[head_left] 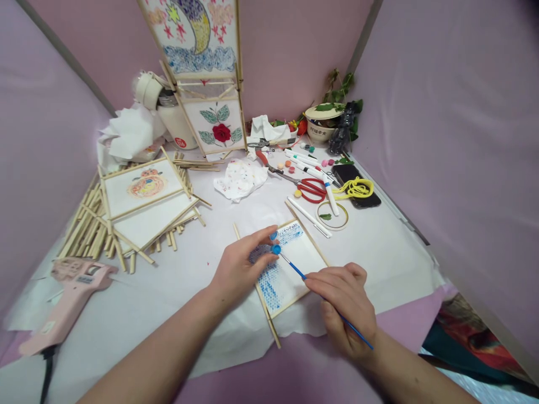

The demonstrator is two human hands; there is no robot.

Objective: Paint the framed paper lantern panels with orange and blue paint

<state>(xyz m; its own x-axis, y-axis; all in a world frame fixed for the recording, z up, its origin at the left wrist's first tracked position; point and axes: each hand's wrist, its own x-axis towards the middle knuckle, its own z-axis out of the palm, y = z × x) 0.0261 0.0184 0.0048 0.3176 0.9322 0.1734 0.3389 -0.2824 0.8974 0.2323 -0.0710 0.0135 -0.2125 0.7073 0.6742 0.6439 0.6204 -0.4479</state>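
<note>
My left hand (242, 261) pinches a small blue paint pot (275, 249) between thumb and fingers, with its blue lid standing up behind it. My right hand (343, 308) is closed around a thin blue paintbrush (297, 269). The brush tip meets the rim of the pot or sits just inside it. Beneath both hands lies a white panel (295, 286) framed with thin wooden sticks. Rows of blue dabs run along its left side and far edge, while the middle is white. My left fingers hide part of the dabbed area.
A pink glue gun (71, 303) lies at left, below a pile of wooden sticks (90, 230). A decorated stick-framed stand (214, 126) rises at the back. Red-handled scissors (311, 189), markers, a tape roll (332, 216) and a phone (357, 185) with yellow cord lie at right.
</note>
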